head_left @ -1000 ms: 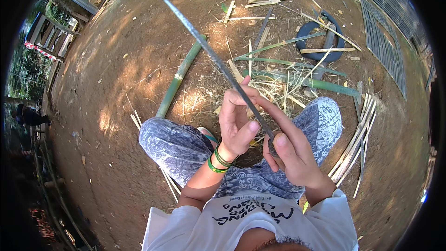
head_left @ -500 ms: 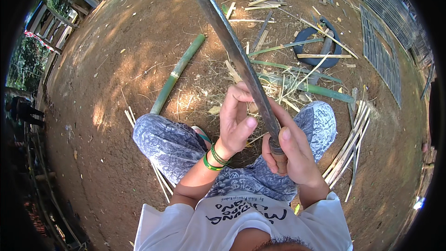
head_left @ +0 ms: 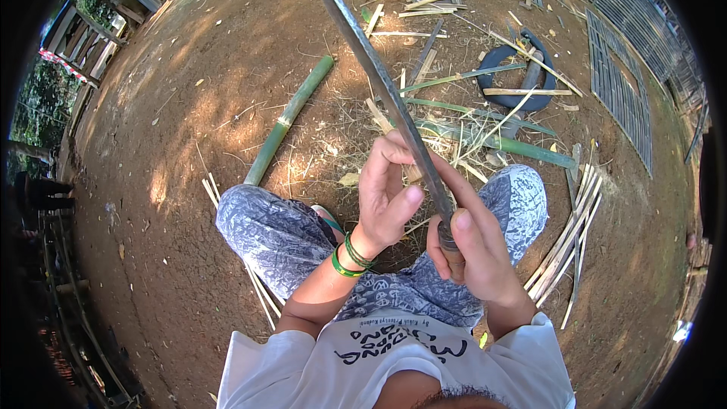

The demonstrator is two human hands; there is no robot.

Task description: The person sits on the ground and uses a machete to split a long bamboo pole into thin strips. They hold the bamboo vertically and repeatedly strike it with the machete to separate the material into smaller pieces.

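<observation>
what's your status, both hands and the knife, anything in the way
Right hand gripping knife by handle. Left hand half-curled beside it, contact unclear. Knife points ahead-left. Green bamboo pole on ground, not blocking hands.

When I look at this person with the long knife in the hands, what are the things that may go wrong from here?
1. The left hand is bare and very near the blade of the long knife; a slip might cut its fingers.
2. The right hand grips the handle with its thumb close to the blade's base, so it could slide onto the metal.
3. If dropped, the knife might hit the folded legs.
</observation>
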